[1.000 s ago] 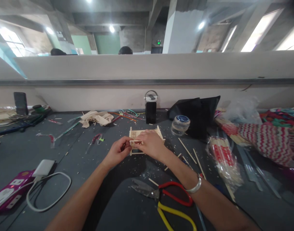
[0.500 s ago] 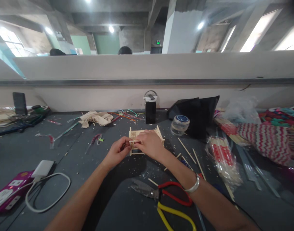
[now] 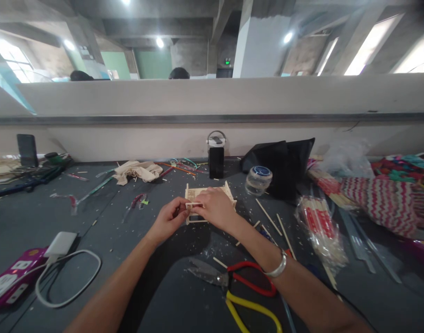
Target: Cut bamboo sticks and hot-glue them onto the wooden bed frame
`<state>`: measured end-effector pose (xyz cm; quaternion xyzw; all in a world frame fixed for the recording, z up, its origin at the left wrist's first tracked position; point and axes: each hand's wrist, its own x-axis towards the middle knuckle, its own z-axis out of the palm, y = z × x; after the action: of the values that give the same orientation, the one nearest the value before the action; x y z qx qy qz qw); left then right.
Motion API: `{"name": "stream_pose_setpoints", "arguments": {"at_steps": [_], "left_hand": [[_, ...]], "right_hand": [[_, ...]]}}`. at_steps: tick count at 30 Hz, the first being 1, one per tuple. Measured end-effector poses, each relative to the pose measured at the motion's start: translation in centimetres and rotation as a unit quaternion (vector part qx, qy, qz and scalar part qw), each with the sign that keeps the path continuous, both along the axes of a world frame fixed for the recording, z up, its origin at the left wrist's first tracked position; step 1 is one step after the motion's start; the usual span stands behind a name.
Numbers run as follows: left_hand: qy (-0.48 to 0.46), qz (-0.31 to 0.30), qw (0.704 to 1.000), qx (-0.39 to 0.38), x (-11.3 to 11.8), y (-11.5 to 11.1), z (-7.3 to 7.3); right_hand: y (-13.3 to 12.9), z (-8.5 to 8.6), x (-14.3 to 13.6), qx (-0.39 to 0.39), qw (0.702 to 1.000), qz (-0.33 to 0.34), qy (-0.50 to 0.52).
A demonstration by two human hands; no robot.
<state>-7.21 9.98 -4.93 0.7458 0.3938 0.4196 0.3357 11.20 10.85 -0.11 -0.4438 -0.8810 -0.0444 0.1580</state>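
Observation:
A small frame built of pale wooden sticks lies on the dark table in front of me, partly covered by my hands. My left hand is at its left front corner, thumb and fingers pinched on a short wooden stick. From above, my right hand reaches over the frame, its fingertips closed at the other end of that stick. Its knuckles hide much of the frame. Red-and-yellow-handled cutters lie nearer to me, below my right forearm.
Loose sticks lie to the right, near a clear jar and bagged sticks. A phone stands behind the frame. On the left are a beige cloth and a purple power strip with a white cable.
The view has shifted very slightly. Both hands stay at the same corner of the frame, and the short stick between them shows a small change in tilt.

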Motion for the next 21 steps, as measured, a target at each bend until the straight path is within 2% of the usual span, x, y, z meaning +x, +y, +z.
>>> {"name": "stream_pose_setpoints", "arguments": {"at_steps": [5, 11, 16, 21], "left_hand": [[-0.016, 0.0, 1.0, -0.014, -0.1, -0.1, -0.2], [-0.042, 0.002, 0.999, -0.024, -0.5, -0.2, -0.4], [-0.062, 0.022, 0.998, -0.02, -0.5, -0.4, -0.1], [-0.101, 0.056, 0.993, -0.03, -0.5, -0.4, -0.1]], "right_hand": [[-0.1, 0.6, 0.5, -0.016, 0.999, 0.021, 0.042], [-1.1, 3.8, 2.8, -0.017, 0.974, 0.078, 0.212], [-2.4, 6.2, 4.9, 0.045, 0.953, 0.046, 0.298], [-3.0, 7.1, 5.6, 0.115, 0.929, 0.022, 0.351]]}}
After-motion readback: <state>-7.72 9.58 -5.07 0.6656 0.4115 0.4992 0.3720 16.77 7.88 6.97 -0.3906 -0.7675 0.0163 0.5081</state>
